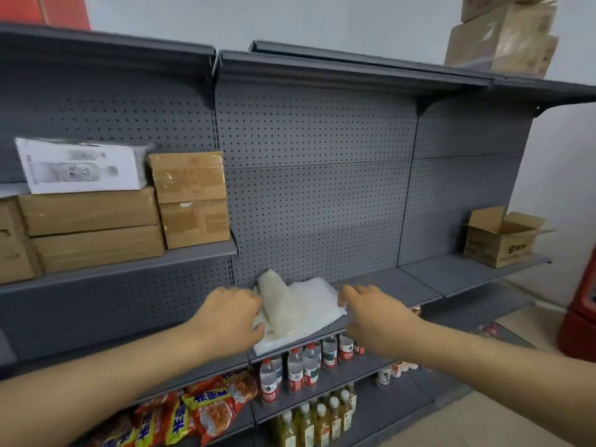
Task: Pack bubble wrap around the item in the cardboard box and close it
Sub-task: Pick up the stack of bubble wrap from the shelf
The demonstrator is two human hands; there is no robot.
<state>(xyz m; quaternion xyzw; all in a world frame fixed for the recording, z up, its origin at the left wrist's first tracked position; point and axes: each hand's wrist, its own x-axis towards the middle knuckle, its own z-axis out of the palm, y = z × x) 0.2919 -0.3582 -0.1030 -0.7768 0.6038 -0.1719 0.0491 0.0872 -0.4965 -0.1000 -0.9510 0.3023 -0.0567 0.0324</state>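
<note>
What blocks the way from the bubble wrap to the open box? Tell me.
Nothing visible. The bubble wrap lies under both hands on the shelf; the open box stands far to the right on a shelf at about that height, with bare shelf between them.

I see taped cartons (pixel 93 227) stacked at nine o'clock, a white bottle-print box (pixel 80 167) on top. Water bottles (pixel 300 369) stand at six o'clock, snack packets (pixel 200 411) at seven. More cartons (pixel 503 37) at one o'clock, blurred.
</note>
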